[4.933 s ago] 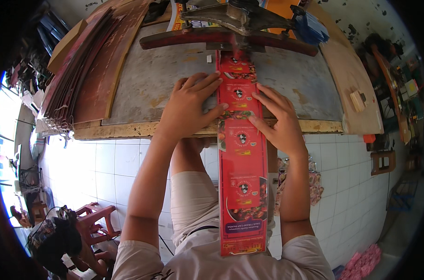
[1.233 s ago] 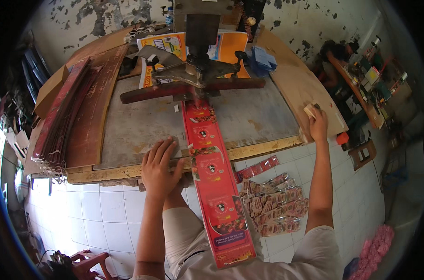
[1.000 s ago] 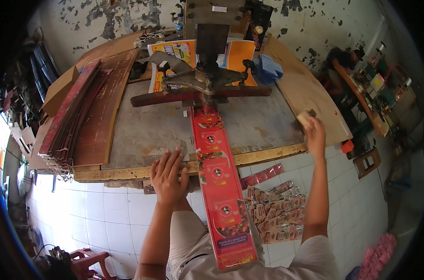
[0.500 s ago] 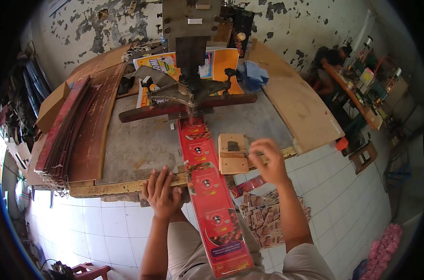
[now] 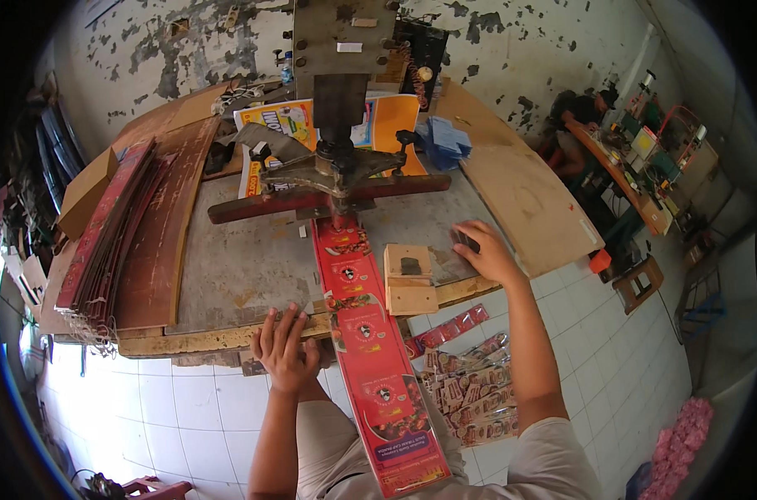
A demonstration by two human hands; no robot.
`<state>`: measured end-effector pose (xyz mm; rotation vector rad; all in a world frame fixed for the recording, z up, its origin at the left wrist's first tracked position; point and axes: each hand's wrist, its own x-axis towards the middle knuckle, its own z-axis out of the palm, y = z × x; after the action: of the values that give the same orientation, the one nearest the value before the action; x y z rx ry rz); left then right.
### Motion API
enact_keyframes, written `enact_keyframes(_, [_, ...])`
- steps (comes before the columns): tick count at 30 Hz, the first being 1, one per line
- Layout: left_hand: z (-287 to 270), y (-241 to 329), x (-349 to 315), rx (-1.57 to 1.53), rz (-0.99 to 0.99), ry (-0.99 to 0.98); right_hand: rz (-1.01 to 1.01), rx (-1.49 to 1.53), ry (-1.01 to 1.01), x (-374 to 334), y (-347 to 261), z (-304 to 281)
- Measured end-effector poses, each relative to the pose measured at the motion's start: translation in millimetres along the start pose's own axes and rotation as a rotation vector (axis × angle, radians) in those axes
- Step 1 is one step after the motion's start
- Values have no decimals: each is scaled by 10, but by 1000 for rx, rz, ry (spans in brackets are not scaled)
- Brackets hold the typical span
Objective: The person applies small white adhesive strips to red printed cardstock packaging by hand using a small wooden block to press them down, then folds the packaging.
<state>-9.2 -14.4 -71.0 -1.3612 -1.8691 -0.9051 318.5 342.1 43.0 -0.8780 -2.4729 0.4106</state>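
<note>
Red sheets (image 5: 112,237) lie stacked on the table (image 5: 228,279). The left hand (image 5: 287,352) is at the table's front edge, fingers loosely spread, with nothing visible in its hold. The red strip (image 5: 363,331) runs from under the press (image 5: 338,171) over the edge to the person's lap. Just beside it sits a wooden block (image 5: 410,293). Packets (image 5: 476,398) lie on the floor. The right hand (image 5: 488,254) half curls at a dark piece (image 5: 465,241); whether it grips this, one cannot tell.
</note>
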Motion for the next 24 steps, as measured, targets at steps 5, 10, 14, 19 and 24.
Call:
enact_keyframes(5, [-26,-20,-5,7,17,-7,-1,-68,-199,262,18,-249])
enact_keyframes(10, [-25,-9,7,-14,3,-10,-59,-89,-347,544,86,-387])
enact_keyframes(14, [-43,30,14,-22,-15,-20,-57,5,-448,686,195,-386])
enact_keyframes(19, [-20,37,20,-31,-2,-15,-118,-116,-475,740,367,-370])
enact_keyframes(24, [-64,-24,-12,-1,-3,-21,-43,48,-434,675,55,-458])
